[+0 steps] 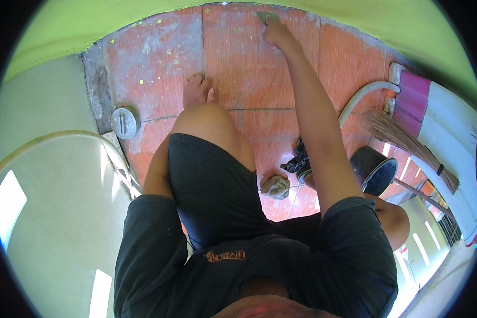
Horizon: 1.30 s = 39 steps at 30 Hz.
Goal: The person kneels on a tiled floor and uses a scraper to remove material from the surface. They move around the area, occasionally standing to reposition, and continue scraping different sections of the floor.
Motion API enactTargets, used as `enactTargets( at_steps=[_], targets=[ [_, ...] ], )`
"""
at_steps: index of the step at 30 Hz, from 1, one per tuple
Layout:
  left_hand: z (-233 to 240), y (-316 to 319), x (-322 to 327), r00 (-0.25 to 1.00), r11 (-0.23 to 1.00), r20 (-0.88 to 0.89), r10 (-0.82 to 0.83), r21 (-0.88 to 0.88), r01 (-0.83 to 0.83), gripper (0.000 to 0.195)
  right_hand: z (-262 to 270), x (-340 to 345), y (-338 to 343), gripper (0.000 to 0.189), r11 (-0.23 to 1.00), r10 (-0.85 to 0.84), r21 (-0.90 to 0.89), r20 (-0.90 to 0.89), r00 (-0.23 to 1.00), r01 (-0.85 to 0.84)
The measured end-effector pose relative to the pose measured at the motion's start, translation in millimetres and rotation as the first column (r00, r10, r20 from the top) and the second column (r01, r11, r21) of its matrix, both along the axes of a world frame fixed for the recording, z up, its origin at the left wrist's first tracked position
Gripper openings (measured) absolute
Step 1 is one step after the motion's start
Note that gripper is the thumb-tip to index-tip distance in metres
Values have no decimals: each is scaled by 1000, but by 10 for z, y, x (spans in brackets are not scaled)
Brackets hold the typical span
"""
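Observation:
My right hand (278, 36) reaches far forward and grips a flat green scraper-like piece (267, 17), whose exact kind I cannot tell. The piece rests on the orange wood-look floor tiles (254, 71), close to the foot of the lime-green wall (322, 8). Grey smears and small yellow-green paint spots mark the tiles, mostly at the upper left. My left hand is out of view; that forearm goes down behind my raised knee. My bare foot (197, 90) stands on the tiles in front of the knee.
A round tin (124, 123) stands at the left wall. Between my legs lie a stone (276, 187) and crumpled black plastic (297, 159). At the right are a black bucket (371, 169), a stick broom (413, 145), a pale hose (359, 97) and a pink-and-white sheet (441, 115).

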<state>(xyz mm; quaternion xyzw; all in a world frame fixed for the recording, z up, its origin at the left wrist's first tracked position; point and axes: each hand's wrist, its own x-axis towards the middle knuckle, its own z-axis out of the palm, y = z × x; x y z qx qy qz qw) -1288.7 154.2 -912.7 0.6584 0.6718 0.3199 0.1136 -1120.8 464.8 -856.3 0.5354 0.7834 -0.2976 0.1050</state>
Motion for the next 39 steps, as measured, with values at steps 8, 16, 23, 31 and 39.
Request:
enactTargets(
  at_steps=[8, 16, 23, 31, 39],
  targets=[
    [38, 19, 9, 1000, 999, -28, -5, 35, 6, 35, 118, 191, -172, 61, 991, 27, -131, 98, 995, -14],
    [-16, 1, 15, 999, 1000, -50, 9, -12, -10, 40, 122, 191, -100, 77, 976, -79, -195, 75, 994, 92],
    [-26, 2, 14, 999, 1000, -51, 8, 27, -6, 38, -18, 501, -395, 74, 995, -95, -28, 30, 995, 96],
    [-29, 38, 22, 999, 997, -42, 22, 68, -19, 34, -31, 628, -227, 64, 989, -63, -130, 99, 993, 75],
    [-47, 3, 43, 999, 999, -27, 37, 10, -37, 32, -67, 460, 182, 70, 991, 19, -136, 128, 992, -2]
  ],
)
